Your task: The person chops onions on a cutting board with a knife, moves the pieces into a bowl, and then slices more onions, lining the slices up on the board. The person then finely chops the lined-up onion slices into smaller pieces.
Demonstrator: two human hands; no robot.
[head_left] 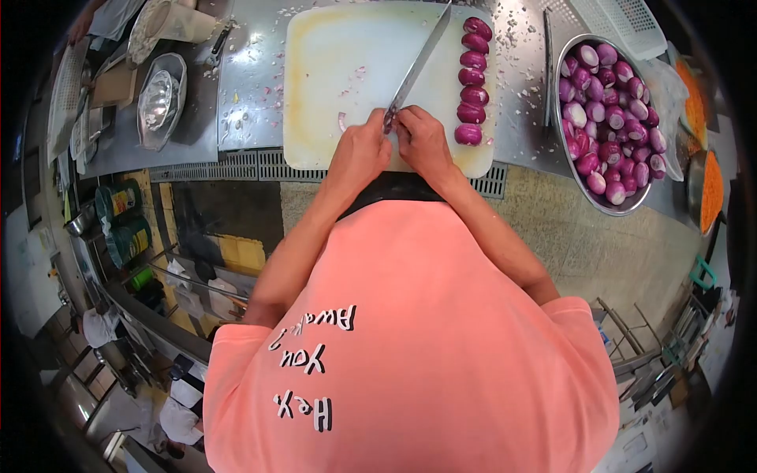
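My left hand (359, 154) is closed around the handle of a long knife (418, 63). Its blade slants up and to the right over a white cutting board (331, 55). My right hand (424, 142) sits right beside it, fingertips pinched at the base of the blade. A row of several peeled purple onion halves (471, 79) lies along the board's right edge, just right of my right hand. Small onion scraps lie on the board near my left hand.
A big metal bowl (561, 126) of peeled purple onions stands at the right on the steel counter (244, 94). A white basket (623, 24) is behind it, and orange food in containers (711, 189) lies far right. Metal bowls (162, 98) stand at the left.
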